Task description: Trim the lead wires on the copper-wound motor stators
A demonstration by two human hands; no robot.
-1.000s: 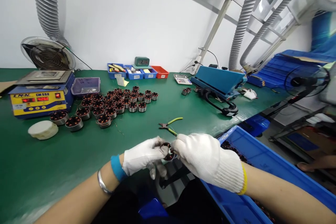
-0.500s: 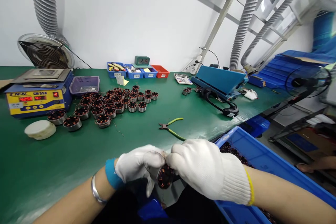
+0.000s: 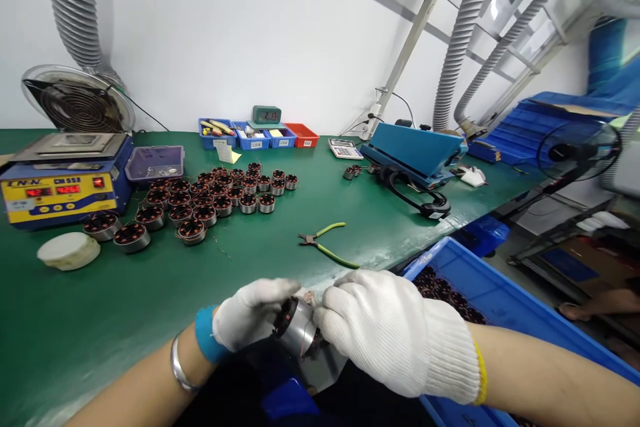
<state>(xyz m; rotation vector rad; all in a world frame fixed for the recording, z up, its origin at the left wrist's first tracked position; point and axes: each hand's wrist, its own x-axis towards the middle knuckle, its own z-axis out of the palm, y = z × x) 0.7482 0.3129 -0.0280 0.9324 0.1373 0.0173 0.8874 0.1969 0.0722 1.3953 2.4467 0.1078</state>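
A motor stator (image 3: 299, 328), with a smooth silvery metal ring and dark copper-wound ends, is held tilted on its side between my gloved hands, just off the table's front edge. My left hand (image 3: 253, 313) curls round its left end, fingers over the top; part of the grip is hidden. My right hand (image 3: 375, 327) is closed at the stator's right end, its fingertips pressed together, and a thin wire shows near them. Just beyond my hands, green-handled cutters (image 3: 320, 240) lie open on the green table (image 3: 260, 247).
Several stators (image 3: 205, 203) stand grouped at the left, by a round white pad (image 3: 69, 251) and a yellow-blue soldering pot (image 3: 65, 183). A blue crate (image 3: 505, 307) holding more stators is at the right. Behind lie a headset (image 3: 425, 203) and small bins (image 3: 253, 140).
The stator has turned in my hands: its wound end faced me before, and now its metal side does. My left fingers have shifted over its top. The view has moved slightly.
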